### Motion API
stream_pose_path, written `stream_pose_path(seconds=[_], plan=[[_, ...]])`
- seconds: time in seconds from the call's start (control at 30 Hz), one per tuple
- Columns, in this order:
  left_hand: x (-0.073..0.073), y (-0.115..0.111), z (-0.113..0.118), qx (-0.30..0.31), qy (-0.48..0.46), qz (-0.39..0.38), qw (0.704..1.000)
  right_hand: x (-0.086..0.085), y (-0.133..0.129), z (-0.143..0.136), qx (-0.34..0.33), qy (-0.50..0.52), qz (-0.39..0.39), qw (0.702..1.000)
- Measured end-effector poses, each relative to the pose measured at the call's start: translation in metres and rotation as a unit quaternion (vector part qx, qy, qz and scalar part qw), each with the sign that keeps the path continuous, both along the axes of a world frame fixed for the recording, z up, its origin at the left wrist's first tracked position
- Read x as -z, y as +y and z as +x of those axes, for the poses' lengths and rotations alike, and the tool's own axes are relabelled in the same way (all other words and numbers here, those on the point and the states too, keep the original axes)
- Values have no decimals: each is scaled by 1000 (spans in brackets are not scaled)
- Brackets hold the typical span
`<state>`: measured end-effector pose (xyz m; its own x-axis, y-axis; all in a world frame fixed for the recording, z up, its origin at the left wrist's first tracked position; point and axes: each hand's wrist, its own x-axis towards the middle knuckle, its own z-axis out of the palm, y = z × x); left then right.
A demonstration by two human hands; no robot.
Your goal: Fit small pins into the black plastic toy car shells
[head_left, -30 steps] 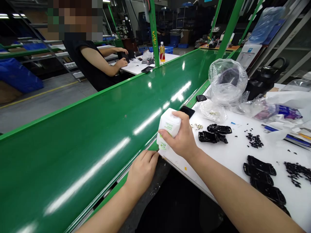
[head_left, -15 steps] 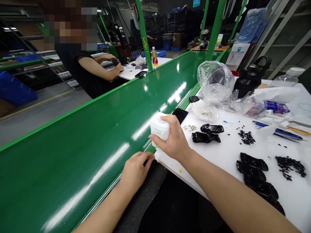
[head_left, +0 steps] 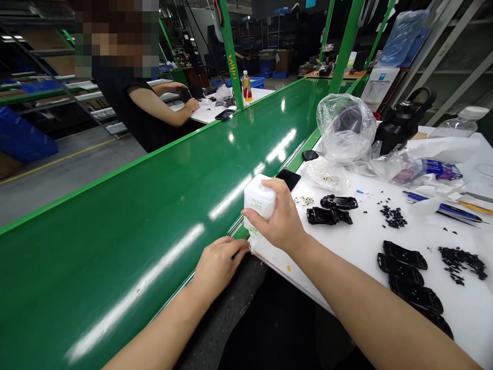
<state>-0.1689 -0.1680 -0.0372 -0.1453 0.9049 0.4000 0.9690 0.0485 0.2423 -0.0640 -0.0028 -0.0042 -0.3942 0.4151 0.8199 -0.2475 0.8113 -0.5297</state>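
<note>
My right hand (head_left: 283, 216) is wrapped round a white plastic bottle (head_left: 259, 198) with green print, held tilted above the table's near left corner. The bottle's lower end is partly hidden. Just below it, my left hand (head_left: 221, 262) is closed in a pinch at the corner of the white table (head_left: 275, 257); whatever its fingertips hold is hidden. To the right of the bottle lie two black toy car bodies (head_left: 337, 202). Several more black car bodies (head_left: 406, 262) lie in a row farther right, by piles of small black parts (head_left: 462, 262).
A green conveyor belt (head_left: 154, 226) runs along the left. A phone (head_left: 288, 180), clear plastic bags (head_left: 344, 133), a black flask (head_left: 400, 123) and blue tweezers (head_left: 458, 211) are on the table. Across the belt, a co-worker (head_left: 134, 103) handles a dark piece.
The view has shifted slightly, so most things sit a little farther right. My right hand still grips the bottle, which shows more of its printed side. My left hand stays pinched at the corner.
</note>
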Motion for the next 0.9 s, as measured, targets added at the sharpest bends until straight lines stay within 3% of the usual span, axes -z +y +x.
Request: stream_pose_path(seconds=[0.27, 0.53, 0.9], plan=[[3, -3, 0, 35, 27, 11, 999, 0, -3, 3, -10, 5, 8, 1000], [5, -4, 4, 23, 53, 22, 998, -3, -11, 8, -43, 12, 8, 999], [5, -4, 8, -4, 78, 25, 997, -9, -25, -2, -10, 2, -14, 1000]])
